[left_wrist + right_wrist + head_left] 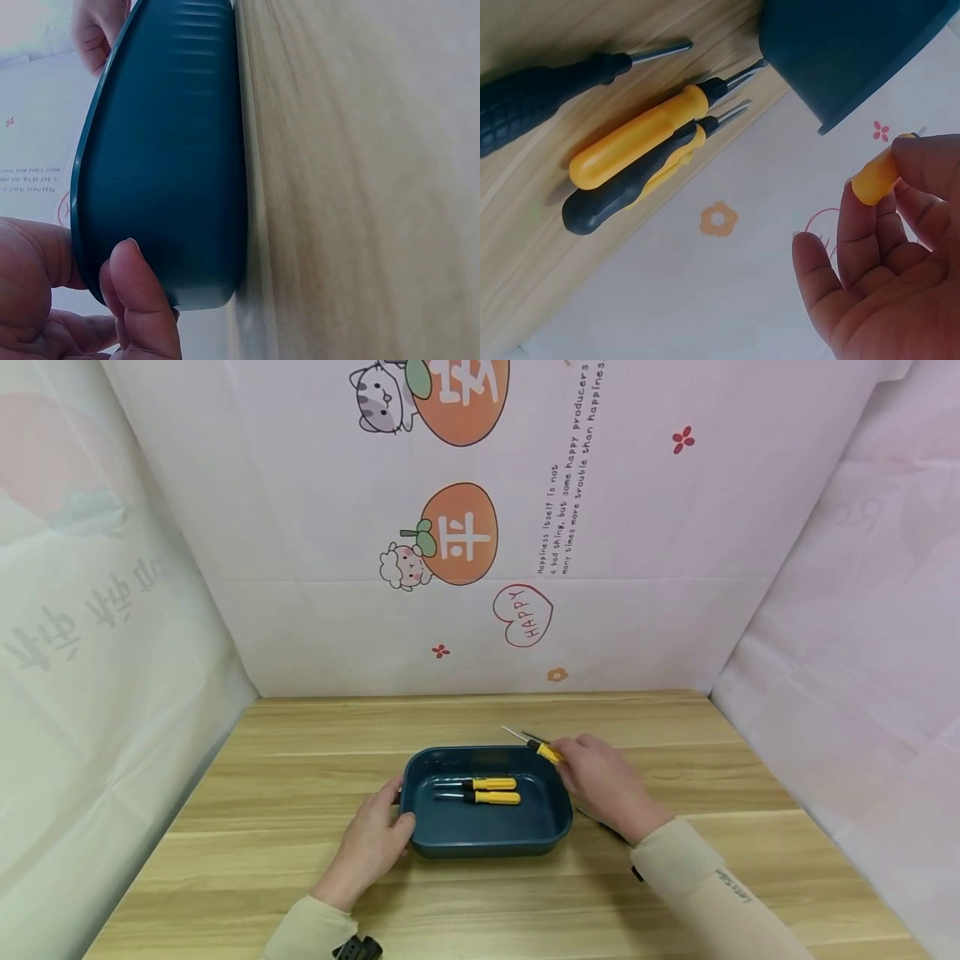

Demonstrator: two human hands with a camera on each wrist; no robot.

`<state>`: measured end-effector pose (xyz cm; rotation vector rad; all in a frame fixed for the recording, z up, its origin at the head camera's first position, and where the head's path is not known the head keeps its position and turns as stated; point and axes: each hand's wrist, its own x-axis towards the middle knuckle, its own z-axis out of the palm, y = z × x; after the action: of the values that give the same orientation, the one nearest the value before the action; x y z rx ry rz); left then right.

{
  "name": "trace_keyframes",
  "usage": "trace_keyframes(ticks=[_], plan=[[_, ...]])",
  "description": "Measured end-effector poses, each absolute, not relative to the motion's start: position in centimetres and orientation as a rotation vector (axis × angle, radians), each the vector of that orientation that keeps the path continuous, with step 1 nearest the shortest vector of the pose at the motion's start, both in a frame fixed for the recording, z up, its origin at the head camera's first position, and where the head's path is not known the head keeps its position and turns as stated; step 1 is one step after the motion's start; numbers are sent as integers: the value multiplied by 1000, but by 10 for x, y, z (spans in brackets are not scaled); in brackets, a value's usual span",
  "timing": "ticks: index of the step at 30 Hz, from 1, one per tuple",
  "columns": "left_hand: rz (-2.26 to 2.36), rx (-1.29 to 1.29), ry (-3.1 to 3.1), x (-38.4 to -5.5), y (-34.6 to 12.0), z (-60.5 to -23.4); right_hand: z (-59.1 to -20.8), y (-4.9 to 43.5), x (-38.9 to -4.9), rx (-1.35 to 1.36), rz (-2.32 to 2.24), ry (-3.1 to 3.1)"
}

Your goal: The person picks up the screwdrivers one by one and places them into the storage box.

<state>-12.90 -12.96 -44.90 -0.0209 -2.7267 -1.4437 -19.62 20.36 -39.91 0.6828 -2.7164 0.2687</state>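
A dark teal rectangular basin (491,848) stands on the table. My left hand (372,837) grips its left end, thumb and fingers at the rim; the left wrist view shows the basin's outer wall (165,165) close beside the fingers. Two screwdrivers with yellow handles, an upper one (495,783) and a lower one (497,797), lie side by side inside. Above the basin's back right corner, my right hand (606,783) pinches another screwdriver (549,752) by its yellow handle, its shaft pointing up and left. Part of that handle is hidden by the fingers.
Right of the basin, the right wrist view shows a black screwdriver (532,101), a yellow one (637,139) and a black-and-yellow one (622,180) on the wooden table (300,860). Printed white sheets (637,610) enclose the table's back and sides.
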Motion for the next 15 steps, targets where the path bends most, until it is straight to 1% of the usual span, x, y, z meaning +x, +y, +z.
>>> trace_keyframes(ticks=[15], plan=[[-1431,-22,-2730,-130,-130,-450,-403,192,-196,767,262,-2704]])
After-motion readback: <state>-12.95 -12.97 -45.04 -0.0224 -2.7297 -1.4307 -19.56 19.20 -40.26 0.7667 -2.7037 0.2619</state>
